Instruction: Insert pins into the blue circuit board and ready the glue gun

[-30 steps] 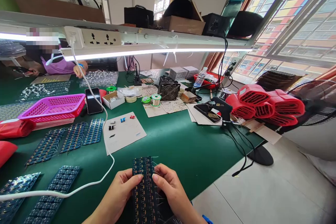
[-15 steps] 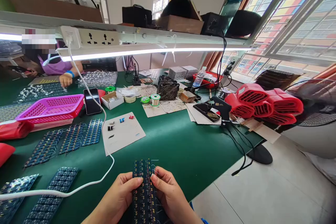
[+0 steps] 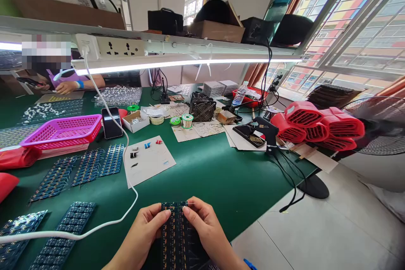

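A dark blue circuit board panel (image 3: 177, 236) lies lengthwise at the near edge of the green table (image 3: 215, 173). My left hand (image 3: 144, 232) grips its left side, with the thumb pressed on top. My right hand (image 3: 205, 230) grips its right side, fingers curled and thumb on the top face near the far end. Both thumbs almost meet over the panel's middle. Thin component leads stick out near my right fingers.
More blue panels (image 3: 91, 164) lie to the left, crossed by a white cable (image 3: 123, 215). A pink basket (image 3: 63, 128), a phone (image 3: 109, 122), a paper sheet with small parts (image 3: 148, 160), solder reels (image 3: 187, 120), a small fan (image 3: 202, 107) and red bins (image 3: 316, 124) stand further back. Another person's hand (image 3: 65, 87) works at far left.
The panel has slid toward me between my hands, so less of it shows beyond my thumbs. The other person's hand at far left has shifted.
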The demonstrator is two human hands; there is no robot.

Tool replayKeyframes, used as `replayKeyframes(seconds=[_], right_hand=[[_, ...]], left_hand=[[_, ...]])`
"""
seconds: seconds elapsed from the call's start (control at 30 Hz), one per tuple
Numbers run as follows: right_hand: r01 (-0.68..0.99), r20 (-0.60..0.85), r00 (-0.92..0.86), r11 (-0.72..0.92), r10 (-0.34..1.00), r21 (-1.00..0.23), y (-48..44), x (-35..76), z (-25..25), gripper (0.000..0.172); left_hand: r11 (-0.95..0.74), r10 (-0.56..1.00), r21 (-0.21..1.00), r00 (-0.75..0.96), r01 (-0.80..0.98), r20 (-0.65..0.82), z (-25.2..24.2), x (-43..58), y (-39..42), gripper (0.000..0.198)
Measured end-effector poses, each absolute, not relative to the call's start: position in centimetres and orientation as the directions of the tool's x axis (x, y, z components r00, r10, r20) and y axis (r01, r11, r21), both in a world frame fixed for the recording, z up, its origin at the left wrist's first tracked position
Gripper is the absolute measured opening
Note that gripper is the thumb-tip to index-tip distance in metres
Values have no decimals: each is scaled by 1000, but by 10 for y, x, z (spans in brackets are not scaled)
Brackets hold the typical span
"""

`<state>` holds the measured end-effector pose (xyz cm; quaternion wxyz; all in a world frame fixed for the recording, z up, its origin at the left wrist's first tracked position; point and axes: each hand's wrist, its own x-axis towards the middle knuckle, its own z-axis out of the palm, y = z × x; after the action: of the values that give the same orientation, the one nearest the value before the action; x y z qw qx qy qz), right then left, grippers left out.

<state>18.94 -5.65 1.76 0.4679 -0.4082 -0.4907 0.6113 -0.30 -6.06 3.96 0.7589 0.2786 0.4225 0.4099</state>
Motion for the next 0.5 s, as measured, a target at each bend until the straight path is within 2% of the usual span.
replayKeyframes(seconds=[0.13, 0.37, 0.5], right_hand=[[-194, -48, -226, -94, 973, -977, -55, 186, 11, 49], [-414, -189, -246, -280, 950, -866, -64, 174, 1, 41], [-476, -232, -260, -333, 937, -814, -65, 170, 0, 40]], left_hand=[[538, 842, 732, 313, -418, -440, 42, -1, -62, 51], [556, 831, 693, 334, -460, -445, 35, -4, -62, 39], [556, 829, 685, 368, -470, -421, 33, -4, -62, 38]])
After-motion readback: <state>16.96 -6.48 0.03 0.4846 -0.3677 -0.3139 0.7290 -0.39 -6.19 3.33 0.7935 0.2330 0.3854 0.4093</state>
